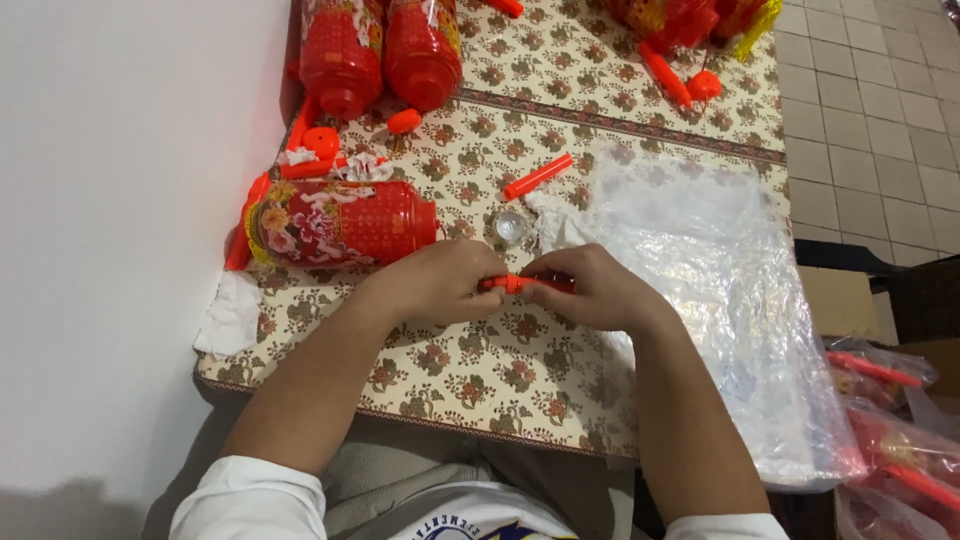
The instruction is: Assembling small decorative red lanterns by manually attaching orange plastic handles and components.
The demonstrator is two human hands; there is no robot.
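Short orange plastic rod (515,284) pinched at both ends, low over the floral-patterned tablecloth (470,370): left hand (435,283) and right hand (592,288) (fingers curled tight). Beside, a red cylindrical paper lantern (340,222); clear plastic bags (720,290) right.

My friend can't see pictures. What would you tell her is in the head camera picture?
A person's left hand and right hand together hold a short orange plastic stick over a table with a flowery patterned cloth. A red cylinder-shaped lantern with flower pictures lies just beyond the left hand, and a clear crinkly plastic bag lies to the right.
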